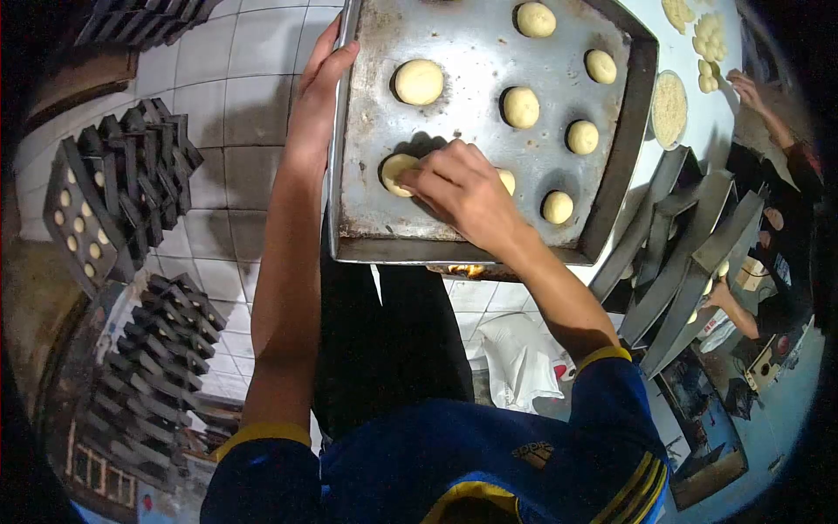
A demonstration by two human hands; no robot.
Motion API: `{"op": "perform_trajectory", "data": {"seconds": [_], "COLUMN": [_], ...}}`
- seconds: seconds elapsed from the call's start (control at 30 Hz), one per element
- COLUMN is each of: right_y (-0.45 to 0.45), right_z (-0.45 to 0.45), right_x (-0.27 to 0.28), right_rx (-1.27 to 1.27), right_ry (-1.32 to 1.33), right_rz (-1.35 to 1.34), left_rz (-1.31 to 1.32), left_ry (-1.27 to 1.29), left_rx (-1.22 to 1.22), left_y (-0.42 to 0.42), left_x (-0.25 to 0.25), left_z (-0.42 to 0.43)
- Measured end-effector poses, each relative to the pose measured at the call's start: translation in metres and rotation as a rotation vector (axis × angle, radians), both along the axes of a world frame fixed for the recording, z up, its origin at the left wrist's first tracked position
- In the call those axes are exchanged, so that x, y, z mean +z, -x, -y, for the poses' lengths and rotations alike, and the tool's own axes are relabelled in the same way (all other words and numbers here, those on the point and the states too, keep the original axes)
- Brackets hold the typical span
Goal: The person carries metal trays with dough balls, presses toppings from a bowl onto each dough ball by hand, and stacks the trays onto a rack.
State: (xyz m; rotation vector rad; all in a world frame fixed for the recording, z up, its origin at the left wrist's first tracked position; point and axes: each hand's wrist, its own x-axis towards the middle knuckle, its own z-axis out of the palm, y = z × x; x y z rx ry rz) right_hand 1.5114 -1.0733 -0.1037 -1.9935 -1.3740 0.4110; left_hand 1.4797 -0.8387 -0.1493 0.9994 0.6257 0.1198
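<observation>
A worn metal baking tray (476, 157) with raised sides is in front of me, several round pale dough balls spread over it. My left hand (319, 100) grips the tray's left side, thumb over the rim and the other fingers out of sight behind it. Over the tray's lower left part, my right hand (467, 194) has its bent fingers on a dough ball (397, 175), covering its right side. Another dough ball (505, 182) is partly hidden behind this hand. A larger dough ball (419, 82) sits higher up on the left.
Stacked trays (131, 183) stand on the left, with more below. A bowl of pale crumbs (669, 109) and flattened dough pieces (710, 39) lie on the white table at right. Nearby are leaning trays (690, 253), other people's hands (751, 92) and a white sack (517, 358).
</observation>
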Motion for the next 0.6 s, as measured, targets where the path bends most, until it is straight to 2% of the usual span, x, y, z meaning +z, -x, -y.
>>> {"op": "perform_trajectory", "data": {"seconds": [0.07, 0.23, 0.3, 0.33, 0.4, 0.5, 0.6], "right_y": [-0.001, -0.001, 0.000, 0.001, -0.001, -0.005, -0.011], "right_z": [0.003, 0.009, 0.012, 0.013, 0.015, 0.015, 0.016], "right_x": [-0.004, 0.005, 0.012, 0.015, 0.015, -0.002, 0.000], "right_rx": [0.130, 0.217, 0.228, 0.234, 0.237, 0.408, 0.431], "right_ry": [0.105, 0.152, 0.180, 0.181, 0.187, 0.338, 0.334], "right_rz": [0.191, 0.277, 0.295, 0.257, 0.217, 0.181, 0.183], "left_rz": [-0.018, -0.045, -0.223, -0.223, -0.120, -0.050, 0.052], "left_ry": [-0.023, -0.063, -0.167, -0.167, -0.053, -0.007, 0.057], "left_rx": [-0.001, 0.022, 0.024, 0.026, 0.023, 0.009, -0.017], "left_y": [0.001, 0.001, 0.002, 0.002, 0.000, 0.000, 0.003], "left_x": [-0.001, 0.008, 0.023, 0.022, 0.016, 0.004, 0.000], "left_z": [-0.001, 0.004, 0.009, 0.007, 0.004, 0.001, -0.001]}}
